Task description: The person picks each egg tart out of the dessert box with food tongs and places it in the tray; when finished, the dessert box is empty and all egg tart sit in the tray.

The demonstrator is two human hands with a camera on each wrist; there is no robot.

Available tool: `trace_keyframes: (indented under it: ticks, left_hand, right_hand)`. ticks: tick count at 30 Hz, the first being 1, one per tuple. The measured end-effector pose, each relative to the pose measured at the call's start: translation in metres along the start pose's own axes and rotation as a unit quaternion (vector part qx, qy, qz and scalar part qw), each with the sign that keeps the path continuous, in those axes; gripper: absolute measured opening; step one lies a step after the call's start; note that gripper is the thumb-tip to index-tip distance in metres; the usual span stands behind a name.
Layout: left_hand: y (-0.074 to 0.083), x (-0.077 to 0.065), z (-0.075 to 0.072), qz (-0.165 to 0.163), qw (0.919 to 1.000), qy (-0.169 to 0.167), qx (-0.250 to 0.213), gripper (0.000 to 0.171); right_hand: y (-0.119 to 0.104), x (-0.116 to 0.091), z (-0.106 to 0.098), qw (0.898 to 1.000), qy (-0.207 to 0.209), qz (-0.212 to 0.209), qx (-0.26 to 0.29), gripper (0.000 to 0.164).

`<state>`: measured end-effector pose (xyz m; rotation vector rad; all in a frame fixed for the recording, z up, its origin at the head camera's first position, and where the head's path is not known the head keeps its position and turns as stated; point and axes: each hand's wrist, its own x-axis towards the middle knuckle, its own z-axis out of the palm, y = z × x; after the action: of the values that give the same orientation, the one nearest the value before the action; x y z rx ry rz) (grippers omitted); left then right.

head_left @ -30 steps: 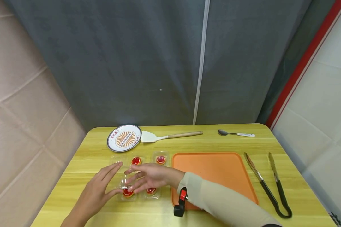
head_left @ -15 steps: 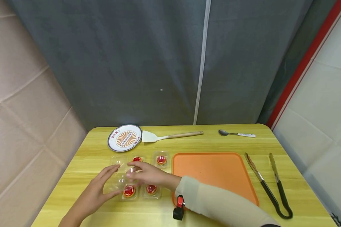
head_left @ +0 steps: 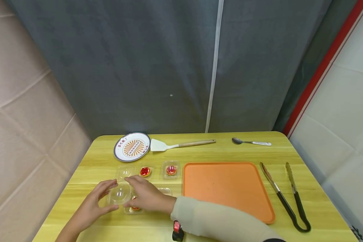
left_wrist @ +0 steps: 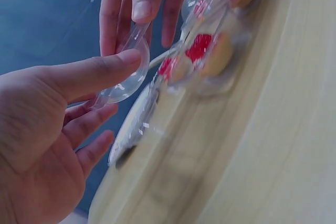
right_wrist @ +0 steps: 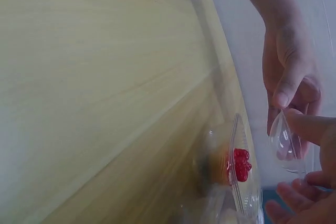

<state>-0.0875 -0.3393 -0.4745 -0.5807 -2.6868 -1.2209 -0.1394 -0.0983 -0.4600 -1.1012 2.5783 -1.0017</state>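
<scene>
A clear plastic domed lid point(head_left: 120, 194) is held up between my hands. My left hand point(head_left: 90, 206) pinches one edge, its thumb point(left_wrist: 113, 69) lying over the lid in the left wrist view. My right hand point(head_left: 148, 198) pinches the opposite edge; its thumb and fingers show beyond the lid there. Beneath my right hand is a red-topped tart point(head_left: 135, 208) in a clear container, partly hidden. Behind stand another red-topped tart point(head_left: 145, 171) with a clear lid point(head_left: 125, 172) on its left, and a tart under a dome point(head_left: 171, 170). Another container point(head_left: 165, 191) is mostly covered by my right hand.
An orange tray point(head_left: 227, 191) lies right of the containers, under part of my right sleeve. A patterned plate point(head_left: 132, 147), a white spatula point(head_left: 181, 145) and a spoon point(head_left: 251, 142) line the table's back. Black-handled tongs point(head_left: 287, 198) lie at the right.
The lid has moved left and now sits between both hands. My right hand has shifted left and down and covers the front right tart. My left hand has drawn slightly left.
</scene>
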Motion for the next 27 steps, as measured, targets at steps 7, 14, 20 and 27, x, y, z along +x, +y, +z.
trace_keyframes:
  ticks: [7,14,20,27]
  left_hand:
    - [-0.018,-0.009,-0.007,-0.003,0.9982,-0.016,-0.058,0.080]
    - [-0.026,-0.016,-0.011,-0.038,0.9989,-0.025,-0.012,0.077]
    - [-0.034,-0.020,-0.010,-0.059,0.9975,-0.038,-0.011,0.078]
    - [-0.041,-0.022,-0.007,-0.074,0.9963,-0.042,-0.014,0.078]
  right_hand:
    - [-0.009,0.012,0.016,0.997,-0.005,0.024,-0.067,0.089]
    - [-0.012,0.019,0.031,0.991,-0.005,0.046,-0.123,0.086]
    - [-0.012,0.021,0.040,0.988,-0.012,0.064,-0.139,0.084]
    - [-0.013,0.023,0.046,0.985,-0.019,0.072,-0.158,0.080]
